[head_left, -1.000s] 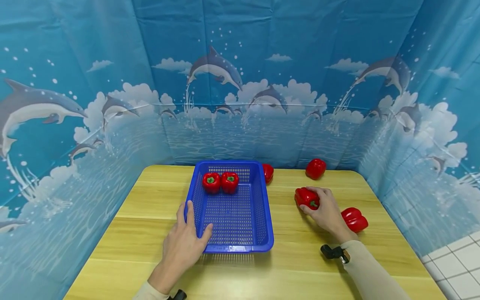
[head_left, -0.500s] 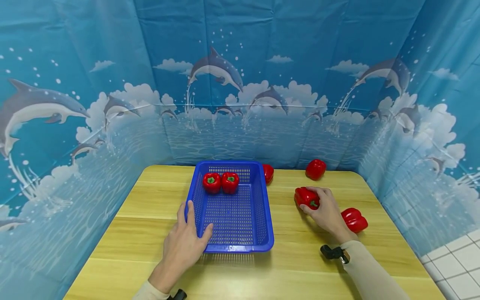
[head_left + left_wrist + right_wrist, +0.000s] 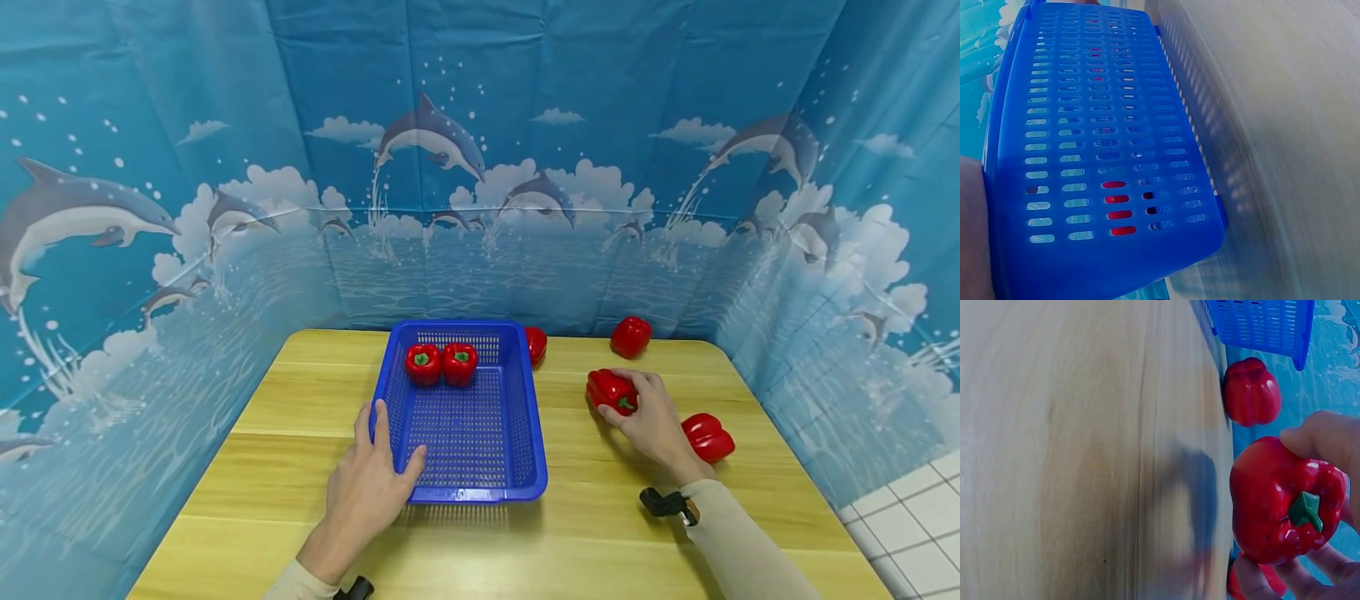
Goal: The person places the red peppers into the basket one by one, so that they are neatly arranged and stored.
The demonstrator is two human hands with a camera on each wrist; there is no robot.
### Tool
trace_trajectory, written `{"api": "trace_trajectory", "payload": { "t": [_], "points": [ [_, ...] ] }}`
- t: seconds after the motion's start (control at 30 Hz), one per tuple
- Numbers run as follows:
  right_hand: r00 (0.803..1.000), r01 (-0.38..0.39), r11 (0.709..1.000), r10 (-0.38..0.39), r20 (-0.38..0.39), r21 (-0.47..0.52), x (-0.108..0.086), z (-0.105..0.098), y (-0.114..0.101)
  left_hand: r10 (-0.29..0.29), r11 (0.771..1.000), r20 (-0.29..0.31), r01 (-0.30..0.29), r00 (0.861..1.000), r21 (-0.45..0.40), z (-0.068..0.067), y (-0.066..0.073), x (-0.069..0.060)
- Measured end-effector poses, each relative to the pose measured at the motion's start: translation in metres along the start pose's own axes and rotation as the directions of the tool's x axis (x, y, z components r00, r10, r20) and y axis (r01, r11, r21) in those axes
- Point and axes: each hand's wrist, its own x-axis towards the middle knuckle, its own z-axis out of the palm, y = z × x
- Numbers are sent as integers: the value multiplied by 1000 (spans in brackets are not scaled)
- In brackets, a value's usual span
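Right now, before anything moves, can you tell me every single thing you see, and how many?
Basket: 1, blue, on the table
Basket peppers: 2, red, far end inside
Held pepper: 1, red, in the right hand
Half-hidden pepper: 1, red, beside the basket's far right
Far pepper: 1, red, table's back edge
Near pepper: 1, red, beside the right wrist
Table: 1, yellow, underneath
Dolphin curtain: pieces unclear, blue, back and sides
Tiles: several, white, lower right
Wrist devices: 2, black, one per wrist
Sleeves: 2, cream, on the arms
Left hand: 1, bare, on the basket's left rim
Right hand: 1, bare, holding a pepper
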Motion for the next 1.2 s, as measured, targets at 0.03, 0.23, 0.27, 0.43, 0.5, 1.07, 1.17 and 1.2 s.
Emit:
{"api": "trace_trajectory", "payload": {
  "t": [0.03,0.23,0.27,0.43,0.5,1.07,1.17,1.2],
  "points": [
    [1000,2,1000,-2,-4,0,0,0,0,-1,1000,1,1,1000,0,0,0,0],
    [999,22,1000,-22,-33,3,-1,-1,-5,-5,1000,8,5,1000,-6,-1,0,0],
    [999,27,1000,-27,-36,2,0,-1,-6,-5,1000,8,5,1000,-7,-1,0,0],
    [998,35,999,-35,-50,1,0,-2,-12,-7,1000,8,7,1000,-7,-1,0,0],
    [998,36,999,-36,-50,-1,0,-3,-14,-7,1000,9,7,1000,-6,-1,0,0],
    [996,83,996,-83,-44,13,-1,-5,-31,5,1000,-2,-5,1000,-1,0,0,0],
    [995,95,995,-93,-44,24,-1,-5,-34,4,1000,-1,-4,1000,-3,0,0,0],
    [994,102,994,-101,-45,26,-1,-5,-35,4,1000,-1,-4,1000,-3,0,0,-1]
  ]
}}
